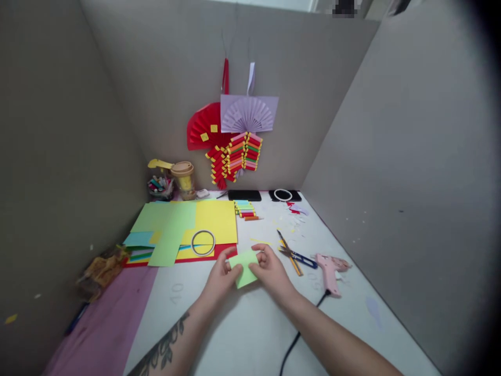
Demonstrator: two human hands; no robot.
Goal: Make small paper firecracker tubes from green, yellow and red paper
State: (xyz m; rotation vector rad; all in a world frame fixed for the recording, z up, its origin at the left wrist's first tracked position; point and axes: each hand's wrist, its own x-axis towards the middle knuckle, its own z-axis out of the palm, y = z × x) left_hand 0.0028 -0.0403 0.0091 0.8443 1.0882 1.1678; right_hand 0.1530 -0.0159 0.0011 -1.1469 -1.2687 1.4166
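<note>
A small piece of light green paper (246, 274) is held up between both hands, just above the table. My left hand (224, 272) pinches its left edge, thumb on the near face and fingers behind. On the other side, my right hand (270, 265) grips the right edge in the same way. What the fingers do behind the sheet is partly hidden. Nearest to the right hand lie dark blue-handled scissors (299, 257) crossed over a yellow craft knife (296, 265). Left of the hands a tape roll (203, 243) rests on stacked coloured paper (215, 222).
A pink glue gun (329, 271) lies at right, its black cord (294, 342) running to the near edge. Small rolled paper tubes (245, 208), phones (245, 195) and a lidded cup (183, 180) stand toward the back. Paper fans (249, 115) hang on the grey partition.
</note>
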